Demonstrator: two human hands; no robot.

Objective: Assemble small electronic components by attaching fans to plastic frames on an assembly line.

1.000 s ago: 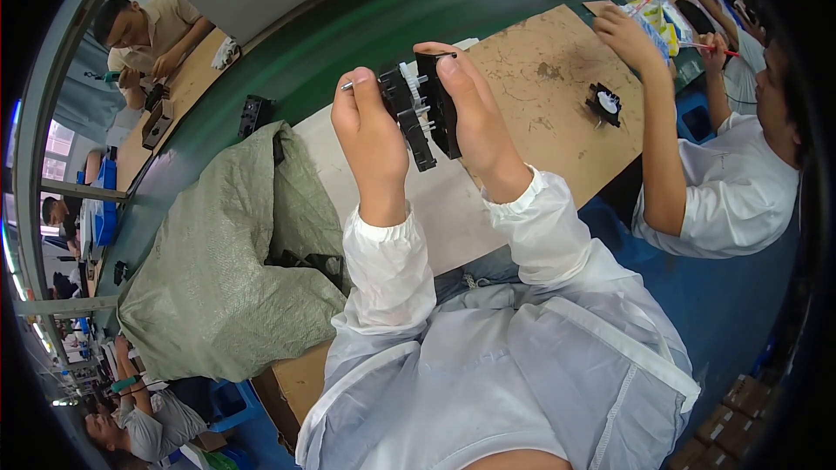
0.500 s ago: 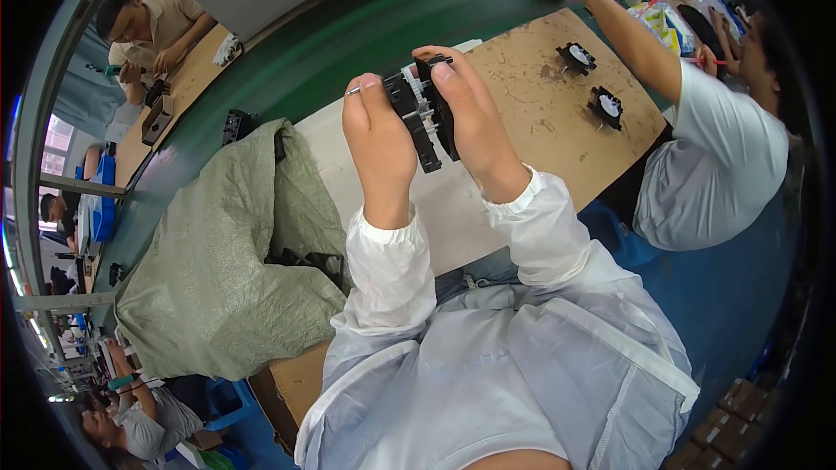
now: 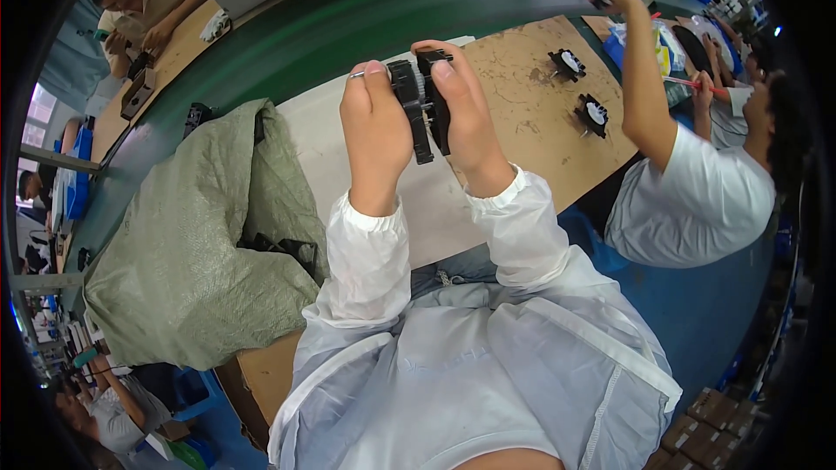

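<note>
My left hand (image 3: 376, 144) is closed on a black plastic housing half (image 3: 415, 122), with a thin metal shaft (image 3: 357, 75) sticking out beside the thumb. A second black housing half (image 3: 440, 122) is gripped in my right hand (image 3: 473, 113), thumb on its upper part. The two pieces face each other upright, close together, with a narrow gap and some grey-white gear parts (image 3: 427, 91) between them. Both hands hold them above the pale sheet (image 3: 435, 218) on the bench. Fingers behind the pieces are mostly hidden.
A green woven sack (image 3: 187, 244) with black parts inside stands at my left. Two black assemblies with white discs (image 3: 570, 63) lie on the brown board (image 3: 522, 122) at right. A co-worker's arm (image 3: 644, 78) reaches over the green belt (image 3: 331, 35).
The two housing halves have come closer together, covering more of the gears between them. The co-worker's hand at right has moved, now with a dark part at it. My view has shifted slightly.
</note>
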